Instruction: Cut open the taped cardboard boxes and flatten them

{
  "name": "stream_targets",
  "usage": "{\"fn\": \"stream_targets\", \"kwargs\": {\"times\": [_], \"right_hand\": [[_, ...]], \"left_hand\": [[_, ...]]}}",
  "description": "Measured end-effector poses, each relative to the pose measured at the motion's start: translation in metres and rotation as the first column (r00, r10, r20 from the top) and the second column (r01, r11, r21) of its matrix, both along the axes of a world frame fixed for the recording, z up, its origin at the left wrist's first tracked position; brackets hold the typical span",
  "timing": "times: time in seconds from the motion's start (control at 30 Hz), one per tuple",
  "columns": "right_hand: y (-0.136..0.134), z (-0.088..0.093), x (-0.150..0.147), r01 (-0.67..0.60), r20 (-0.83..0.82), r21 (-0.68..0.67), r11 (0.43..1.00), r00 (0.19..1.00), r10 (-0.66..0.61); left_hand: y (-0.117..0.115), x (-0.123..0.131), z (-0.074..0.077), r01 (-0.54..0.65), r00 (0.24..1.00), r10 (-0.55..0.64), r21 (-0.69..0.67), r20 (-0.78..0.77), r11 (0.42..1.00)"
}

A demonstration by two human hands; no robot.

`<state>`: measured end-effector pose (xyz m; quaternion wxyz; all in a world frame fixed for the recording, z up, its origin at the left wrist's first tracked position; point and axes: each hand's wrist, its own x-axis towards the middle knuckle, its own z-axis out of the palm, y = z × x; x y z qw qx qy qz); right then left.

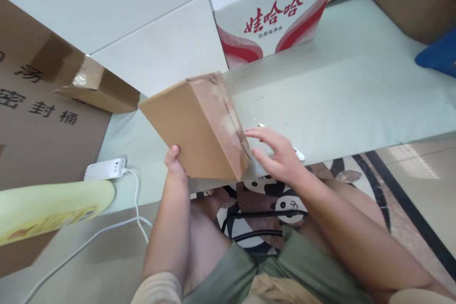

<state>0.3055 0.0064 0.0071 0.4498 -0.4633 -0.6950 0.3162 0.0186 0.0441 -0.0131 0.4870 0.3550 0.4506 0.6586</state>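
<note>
A small brown cardboard box [194, 126] is tilted up at the near edge of the pale green table [356, 95]. My left hand [174, 161] grips the box from below at its near corner, with the thumb against the side. My right hand [276, 154] rests beside the box's worn, taped end, fingers stretched out and touching that end near its lower corner. A small white object [298, 153] lies on the table partly under my right hand.
A white and red printed carton [274, 9] stands at the back of the table. A big brown carton with black characters [39, 104] is at left, with a white power strip [105, 169] and cable. A blue thing [440, 52] lies far right.
</note>
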Motion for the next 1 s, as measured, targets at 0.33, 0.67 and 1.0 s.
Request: {"fn": "stream_targets", "kwargs": {"times": [0.33, 0.67, 1.0], "right_hand": [[0.026, 0.0, 0.032, 0.453, 0.746, -0.398, 0.798, 0.666, -0.006], [0.021, 0.013, -0.003, -0.076, -0.17, -0.318, 0.945, 0.985, 0.022], [0.011, 0.017, -0.007, -0.006, -0.05, 0.015, 1.0, 0.999, 0.007]], "left_hand": [[0.012, -0.009, 0.005, 0.06, 0.991, -0.058, -0.013, 0.119, 0.998], [0.008, -0.013, -0.004, 0.02, 1.0, -0.019, 0.035, -0.01, 0.999], [0.004, -0.011, -0.006, 0.08, 0.996, -0.079, 0.024, -0.032, 0.997]]}}
